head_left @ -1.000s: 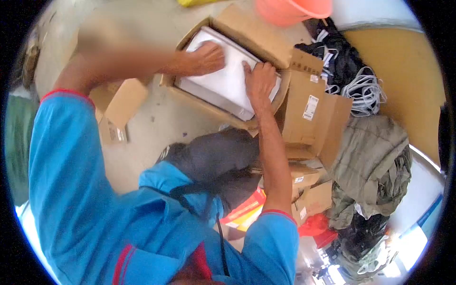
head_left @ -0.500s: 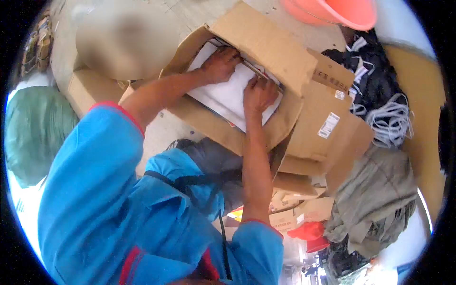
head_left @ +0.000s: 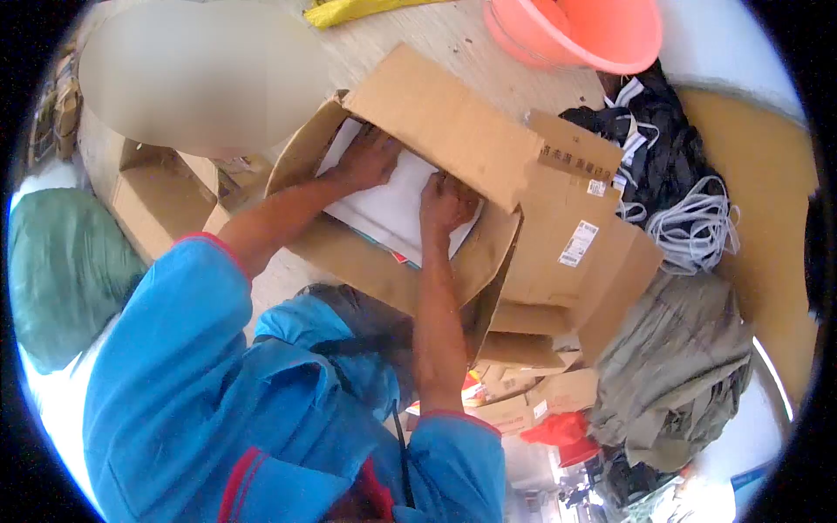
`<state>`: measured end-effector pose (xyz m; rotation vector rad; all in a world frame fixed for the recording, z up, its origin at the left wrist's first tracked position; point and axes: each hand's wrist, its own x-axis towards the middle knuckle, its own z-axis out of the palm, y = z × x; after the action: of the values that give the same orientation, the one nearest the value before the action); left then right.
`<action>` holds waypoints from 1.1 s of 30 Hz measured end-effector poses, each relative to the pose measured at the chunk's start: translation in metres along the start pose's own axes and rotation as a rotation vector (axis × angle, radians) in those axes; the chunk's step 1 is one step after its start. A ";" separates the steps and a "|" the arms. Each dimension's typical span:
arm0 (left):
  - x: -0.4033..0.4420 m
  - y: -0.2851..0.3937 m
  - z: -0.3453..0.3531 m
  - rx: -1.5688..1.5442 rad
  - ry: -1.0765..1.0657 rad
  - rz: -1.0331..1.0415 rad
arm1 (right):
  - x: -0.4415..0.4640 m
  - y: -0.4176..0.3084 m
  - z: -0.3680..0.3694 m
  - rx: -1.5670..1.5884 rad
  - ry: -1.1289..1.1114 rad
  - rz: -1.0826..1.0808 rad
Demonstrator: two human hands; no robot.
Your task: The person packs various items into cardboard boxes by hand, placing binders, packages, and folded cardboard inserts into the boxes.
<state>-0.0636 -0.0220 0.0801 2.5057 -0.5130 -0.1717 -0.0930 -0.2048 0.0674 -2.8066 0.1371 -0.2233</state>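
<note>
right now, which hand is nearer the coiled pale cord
Right. The right hand is in the open box, on the side toward the coiled pale cord; the left hand is farther across.

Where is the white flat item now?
In the head view, the white flat item lies inside the open cardboard box, upper centre, under the left hand and right hand.

Apparently a storeroom or workshop — cardboard cartons [head_left: 443, 122], coiled cord [head_left: 689, 228], heaped cloth [head_left: 670, 353].

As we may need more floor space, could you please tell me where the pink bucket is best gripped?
Best take the pink bucket by its rim, probably approaching from the side nearest the camera: its mouth is open, and nothing covers that edge.
</note>
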 end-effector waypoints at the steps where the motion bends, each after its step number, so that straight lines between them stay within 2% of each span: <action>1: -0.002 0.001 0.001 0.016 0.051 -0.009 | 0.001 -0.003 -0.004 0.006 0.147 -0.084; 2: -0.012 -0.009 0.023 0.082 0.170 0.012 | -0.001 -0.003 -0.011 0.051 0.040 -0.045; 3: -0.011 -0.013 0.025 0.083 0.177 0.038 | 0.000 -0.009 -0.019 0.019 -0.217 0.093; 5: -0.009 -0.010 0.018 0.128 0.227 0.067 | 0.002 -0.027 -0.056 -0.046 -0.563 0.295; 9: -0.007 -0.007 0.000 0.146 0.111 0.071 | -0.017 -0.021 -0.078 0.007 -0.710 0.251; 11: -0.009 -0.009 0.005 0.031 0.128 0.054 | -0.019 -0.022 -0.076 0.027 -0.789 0.263; 14: -0.004 -0.019 0.019 0.147 0.158 0.096 | -0.022 -0.022 -0.076 -0.030 -0.785 0.184; 17: -0.013 -0.025 0.031 0.231 0.184 0.068 | -0.024 -0.023 -0.065 -0.052 -0.852 0.223; 18: -0.012 -0.026 0.029 0.134 -0.031 -0.046 | -0.030 -0.024 -0.064 -0.057 -0.885 0.252; 22: -0.005 -0.045 0.022 0.095 0.061 0.045 | -0.023 -0.031 -0.051 -0.084 -0.798 0.233; 24: 0.016 -0.051 0.039 0.082 0.016 0.037 | -0.016 -0.020 -0.041 -0.130 -0.799 0.234; 25: 0.024 -0.043 0.036 0.072 0.180 0.164 | -0.014 -0.016 -0.033 -0.143 -0.813 0.265; 26: 0.026 -0.036 0.026 0.170 0.022 0.077 | -0.013 -0.019 -0.025 -0.169 -0.804 0.197; 27: 0.021 -0.059 0.047 -0.082 0.179 0.109 | -0.021 -0.014 0.004 -0.049 -0.802 0.239; 29: 0.003 -0.094 0.021 0.066 0.098 0.119 | -0.033 -0.061 0.022 -0.069 -0.743 0.194; 30: 0.003 -0.105 -0.007 0.149 0.028 0.122 | -0.033 -0.077 0.042 0.019 -0.697 0.219; 31: 0.022 -0.113 -0.024 0.211 0.005 0.153 | -0.007 -0.075 0.056 0.248 -0.489 0.139; 33: 0.073 -0.137 -0.026 0.198 0.142 0.195 | 0.044 -0.108 -0.007 0.527 -0.276 0.182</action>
<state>0.0540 0.0670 0.0244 2.6134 -0.7411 0.1374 -0.0433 -0.1103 0.1146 -2.2552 0.2294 0.1524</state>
